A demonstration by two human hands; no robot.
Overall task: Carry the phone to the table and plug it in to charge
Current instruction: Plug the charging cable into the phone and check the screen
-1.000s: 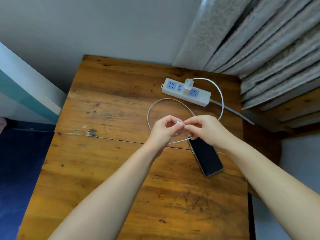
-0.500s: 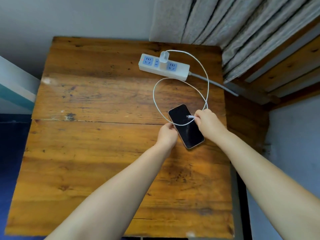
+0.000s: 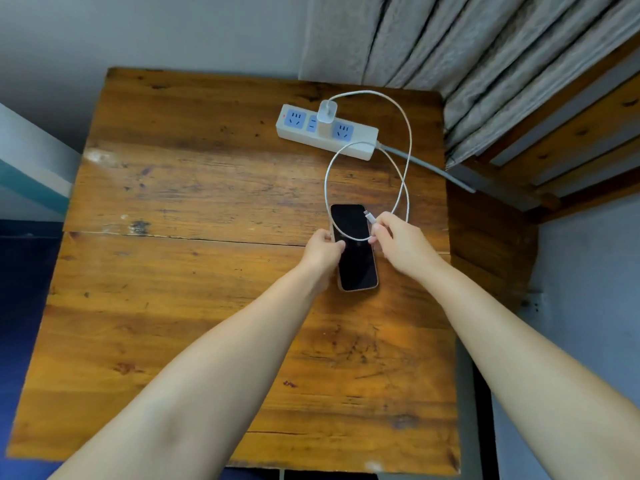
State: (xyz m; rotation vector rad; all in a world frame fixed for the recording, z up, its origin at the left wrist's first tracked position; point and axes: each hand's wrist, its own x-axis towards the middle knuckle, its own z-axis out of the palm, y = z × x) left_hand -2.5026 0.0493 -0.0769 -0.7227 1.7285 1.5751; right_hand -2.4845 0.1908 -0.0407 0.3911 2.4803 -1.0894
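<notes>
A black-screened phone (image 3: 356,261) lies face up on the wooden table (image 3: 194,209), right of centre. My left hand (image 3: 320,252) grips the phone's left edge with the thumb on the glass. My right hand (image 3: 398,244) pinches the white charging cable (image 3: 408,143) near its free end. The connector tip (image 3: 367,215) hovers over the upper right of the screen, apart from any port. The cable loops back to a white charger (image 3: 327,116) plugged into a white power strip (image 3: 327,131).
The power strip's grey cord (image 3: 429,169) runs off the table's right edge. Grey curtains (image 3: 467,46) hang behind the far right corner, with wooden slats (image 3: 571,133) to the right. A blue floor (image 3: 24,271) lies left of the table.
My left hand let go of the cable end and took hold of the phone's left edge. My right hand kept the cable and brought its connector over the screen. The phone now lies straighter.
</notes>
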